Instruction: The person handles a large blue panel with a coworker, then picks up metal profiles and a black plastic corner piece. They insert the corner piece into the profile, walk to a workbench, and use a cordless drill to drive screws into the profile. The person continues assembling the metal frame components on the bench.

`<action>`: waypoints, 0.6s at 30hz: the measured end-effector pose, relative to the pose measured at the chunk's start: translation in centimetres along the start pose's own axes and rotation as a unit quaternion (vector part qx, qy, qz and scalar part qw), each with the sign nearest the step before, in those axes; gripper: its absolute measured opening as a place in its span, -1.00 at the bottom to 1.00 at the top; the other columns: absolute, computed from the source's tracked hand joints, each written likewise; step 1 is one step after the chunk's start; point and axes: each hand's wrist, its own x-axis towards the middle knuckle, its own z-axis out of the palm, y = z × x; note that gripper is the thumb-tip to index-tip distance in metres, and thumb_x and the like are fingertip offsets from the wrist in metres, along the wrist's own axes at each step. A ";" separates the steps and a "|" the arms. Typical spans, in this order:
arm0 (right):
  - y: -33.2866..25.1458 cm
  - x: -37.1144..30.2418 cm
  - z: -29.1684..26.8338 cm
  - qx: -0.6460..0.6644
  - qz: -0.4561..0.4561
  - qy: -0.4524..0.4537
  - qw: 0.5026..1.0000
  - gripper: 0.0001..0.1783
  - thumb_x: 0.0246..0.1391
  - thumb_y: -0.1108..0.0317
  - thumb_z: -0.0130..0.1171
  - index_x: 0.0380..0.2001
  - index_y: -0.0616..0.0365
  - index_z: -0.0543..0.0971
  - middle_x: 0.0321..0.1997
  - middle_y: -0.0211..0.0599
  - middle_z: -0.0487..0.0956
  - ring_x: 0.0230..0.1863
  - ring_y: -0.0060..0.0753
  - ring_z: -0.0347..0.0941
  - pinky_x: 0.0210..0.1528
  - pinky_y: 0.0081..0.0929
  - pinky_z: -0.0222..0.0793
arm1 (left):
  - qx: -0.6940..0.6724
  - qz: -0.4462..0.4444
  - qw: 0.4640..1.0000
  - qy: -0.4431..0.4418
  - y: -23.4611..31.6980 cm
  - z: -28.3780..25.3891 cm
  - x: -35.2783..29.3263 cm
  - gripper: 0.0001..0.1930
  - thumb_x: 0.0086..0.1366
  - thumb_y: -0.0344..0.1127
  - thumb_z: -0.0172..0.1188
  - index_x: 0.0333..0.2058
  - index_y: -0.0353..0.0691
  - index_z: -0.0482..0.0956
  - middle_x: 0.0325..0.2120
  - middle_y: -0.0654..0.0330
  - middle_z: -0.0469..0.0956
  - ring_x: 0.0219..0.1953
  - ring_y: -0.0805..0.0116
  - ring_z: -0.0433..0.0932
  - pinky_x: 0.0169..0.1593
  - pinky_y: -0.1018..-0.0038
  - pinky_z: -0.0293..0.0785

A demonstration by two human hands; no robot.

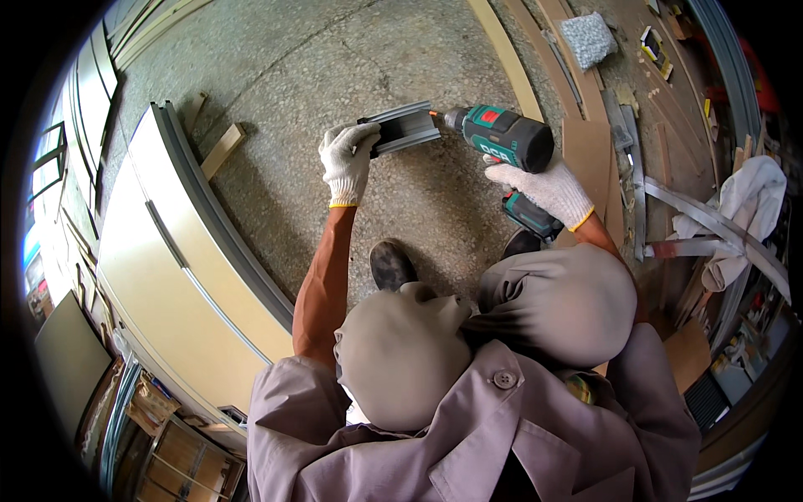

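Note:
My left hand (347, 159), in a white knit glove, is closed on one end of a short grey metal channel piece (410, 127) and holds it above the floor. My gloved right hand (548, 186) grips the handle of a green and black cordless drill (506, 134); the battery shows below the hand. The drill points left, and its orange-tipped bit lies at the channel's right end. Whether the bit touches the metal, I cannot tell.
A large cream panel (176, 251) with grey edging lies at left, a wood block (223, 151) beside it. Long boards (510, 54) and a bag of small pale pieces (588, 40) are at upper right. Metal strips (711, 213) and a white cloth (753, 201) lie farther right.

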 end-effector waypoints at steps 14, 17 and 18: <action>-1.6 0.0 -0.1 -0.052 0.008 -0.049 0.997 -0.45 0.08 0.23 0.44 0.13 0.17 0.59 -0.03 -0.27 0.73 -0.04 -0.47 0.65 0.03 -0.42 0.57 | 0.108 0.112 0.988 0.022 0.4 0.4 0.1 -0.86 0.11 -0.22 0.46 -0.30 0.10 0.78 -0.34 0.43 0.73 -0.05 0.28 0.59 0.21 0.13 0.28; -1.0 0.3 0.1 -0.083 -0.034 -0.040 0.995 -0.45 0.08 0.24 0.43 0.13 0.17 0.59 -0.04 -0.27 0.73 -0.05 -0.46 0.65 0.01 -0.43 0.58 | 0.123 0.127 0.984 0.010 0.3 0.4 0.3 -0.85 0.12 -0.22 0.45 -0.29 0.11 0.78 -0.34 0.43 0.72 -0.04 0.28 0.59 0.22 0.09 0.28; -0.6 0.4 0.2 -0.081 -0.056 -0.031 0.995 -0.46 0.07 0.15 0.43 0.08 0.17 0.61 -0.06 -0.18 0.72 -0.06 -0.30 0.65 0.01 -0.33 0.57 | 0.128 0.134 0.983 0.010 0.3 0.4 0.3 -0.85 0.12 -0.23 0.45 -0.29 0.11 0.78 -0.34 0.43 0.72 -0.03 0.27 0.59 0.23 0.07 0.28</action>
